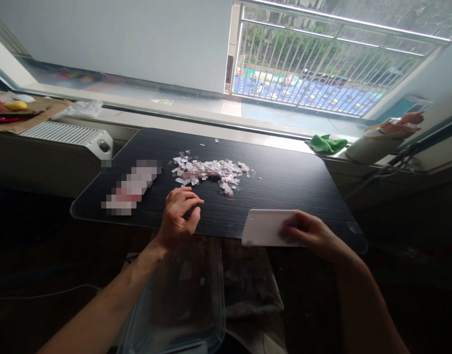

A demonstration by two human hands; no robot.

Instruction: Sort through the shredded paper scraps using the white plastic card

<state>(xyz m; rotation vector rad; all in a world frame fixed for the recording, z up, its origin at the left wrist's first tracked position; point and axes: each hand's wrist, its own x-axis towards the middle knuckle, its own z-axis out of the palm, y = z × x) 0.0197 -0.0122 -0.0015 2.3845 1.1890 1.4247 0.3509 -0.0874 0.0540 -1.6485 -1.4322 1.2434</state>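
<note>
My left hand [179, 212] hovers over the near edge of a black table [285, 177], its fingers loosely curled and apart with nothing in them. Just beyond it lies a spread-out heap of small white paper scraps [211, 169], some of them pinkish. At the table's front edge, my right hand [317, 233] pinches the right end of a flat white plastic scraper [268, 227], which has a small hole near its upper left corner. Below the table edge, between my arms, is a clear plastic bin [218, 305] with a few pale bits visible inside.
A blurred-out pale and red item [133, 187] rests on the table's left side. A white radiator [69, 137] stands left of the table. On the windowsill at the right are a green cloth [326, 143] and a pale container [375, 145]. A window railing [321, 64] rises behind.
</note>
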